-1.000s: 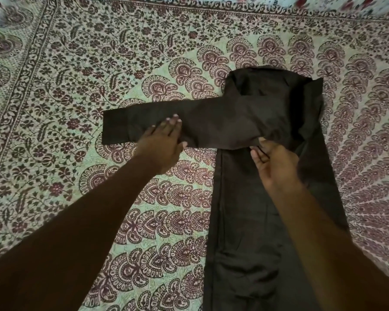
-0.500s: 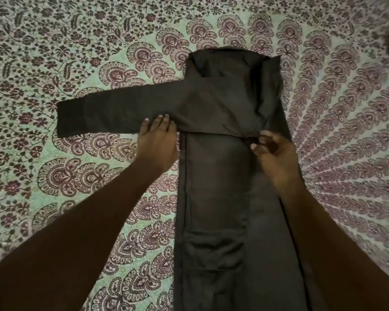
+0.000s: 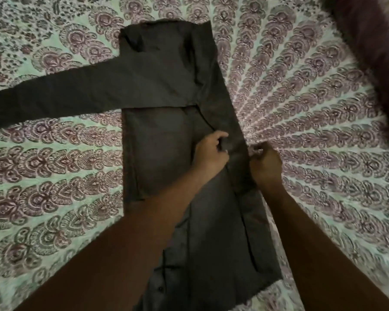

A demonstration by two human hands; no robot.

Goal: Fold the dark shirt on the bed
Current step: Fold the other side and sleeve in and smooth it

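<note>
- The bed (image 3: 323,113) has a flower pattern
- The dark shirt (image 3: 162,142) lies flat on it, one sleeve (image 3: 54,97) stretched to the left
- The left hand (image 3: 211,153) pinches its folded right part
- The right hand (image 3: 266,163) pinches its right edge

Paisley-print bed (image 3: 312,108), pale ground. On it: dark shirt (image 3: 162,140) flat, sleeve (image 3: 54,97) stretched out to the left; dark purplish cushion (image 3: 373,52), blurred, at upper right
</note>
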